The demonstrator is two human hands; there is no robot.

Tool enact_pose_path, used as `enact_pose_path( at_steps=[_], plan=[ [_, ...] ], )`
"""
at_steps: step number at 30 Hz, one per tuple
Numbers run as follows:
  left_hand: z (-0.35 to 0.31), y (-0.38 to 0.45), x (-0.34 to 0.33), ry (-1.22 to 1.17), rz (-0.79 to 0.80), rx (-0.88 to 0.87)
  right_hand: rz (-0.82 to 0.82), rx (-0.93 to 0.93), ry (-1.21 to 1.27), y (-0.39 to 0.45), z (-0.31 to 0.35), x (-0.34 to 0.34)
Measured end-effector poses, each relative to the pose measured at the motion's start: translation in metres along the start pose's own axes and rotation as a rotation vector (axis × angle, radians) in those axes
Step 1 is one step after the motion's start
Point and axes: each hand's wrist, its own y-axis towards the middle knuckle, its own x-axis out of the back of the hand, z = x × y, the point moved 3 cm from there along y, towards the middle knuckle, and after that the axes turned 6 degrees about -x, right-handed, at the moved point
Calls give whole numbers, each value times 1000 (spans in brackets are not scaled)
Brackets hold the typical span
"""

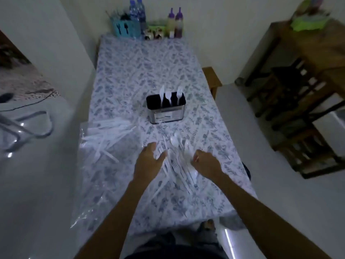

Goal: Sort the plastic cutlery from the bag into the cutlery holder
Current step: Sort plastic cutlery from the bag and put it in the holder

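Note:
A metal cutlery holder (166,114) with dark compartments stands mid-table; a white knife, a spoon and a fork stick up from it. A loose pile of white plastic cutlery (179,161) lies on the floral tablecloth in front of me. My left hand (149,161) hovers at the pile's left edge with fingers spread and relaxed, holding nothing. My right hand (206,163) is at the pile's right edge, fingers curled down onto the cutlery; whether it grips a piece is hidden. A clear plastic bag (100,146) with several more white pieces lies at the left edge.
At the table's far end stand a blue cutlery caddy (126,28), water bottles (138,12) and two sauce bottles (175,23). A wooden shelf unit (298,90) is on the right. A wooden chair part (211,79) sits by the table's right side.

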Motion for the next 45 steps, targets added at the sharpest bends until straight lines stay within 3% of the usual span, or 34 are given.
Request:
enact_pose_path(
  at_steps=[3, 19, 25, 28, 33, 36, 40, 42, 45],
  plan=[
    [5, -19, -16, -203, -21, 135, 71, -112, 8, -15, -16, -31],
    [22, -43, -48, -228, 73, 146, -79, -97, -33, -16, -30, -61],
    [27, -34, -73, -315, 164, 219, -87, -193, 262, -25, -34, -57],
    [25, -21, -88, -473, 187, 334, -84, -126, 424, -44, -29, -49],
    [-4, -8, -111, -869, 160, 526, 92, 53, 454, -70, -21, -44],
    [-4, -3, -119, -785, 24, 568, 41, -32, 523, -38, -35, -34],
    [4, -11, -131, -662, -9, 623, -31, -161, 285, 15, -58, -36],
    [-3, -15, -128, -488, 4, 509, -1, -154, 232, 27, -59, -47],
    [-27, -12, -120, -117, 94, 166, 15, -171, 275, 30, -61, -50]
  ],
)
